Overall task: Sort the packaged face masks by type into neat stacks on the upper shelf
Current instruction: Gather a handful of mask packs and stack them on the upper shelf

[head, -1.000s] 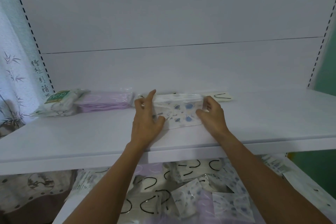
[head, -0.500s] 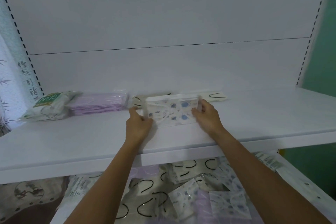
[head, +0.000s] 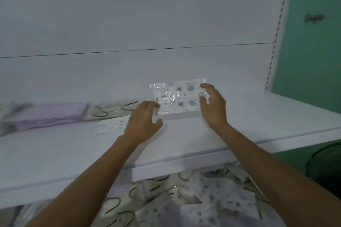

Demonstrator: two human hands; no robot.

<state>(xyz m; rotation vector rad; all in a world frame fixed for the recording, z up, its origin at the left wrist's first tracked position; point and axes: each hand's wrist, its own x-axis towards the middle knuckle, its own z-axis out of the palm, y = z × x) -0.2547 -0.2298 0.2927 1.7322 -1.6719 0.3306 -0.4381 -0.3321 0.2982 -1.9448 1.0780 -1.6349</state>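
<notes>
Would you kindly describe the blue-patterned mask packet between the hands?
The blue-patterned mask packet is a rectangle in clear, crinkled plastic, showing white fabric with round blue motifs and small grey marks. It stands on its long edge on the upper shelf, face toward the camera. The right hand grips its right end; the left hand holds its lower left corner.

We saw glossy, crinkled clear plastic film around the patterned mask pack (head: 177, 97), the same shiny wrap on the lilac stack (head: 46, 116) at far left, and a smooth matt white shelf (head: 258, 116).

Packet (head: 177, 97) on shelf (head: 258, 116) (stacks (head: 46, 114) leftward).
</notes>
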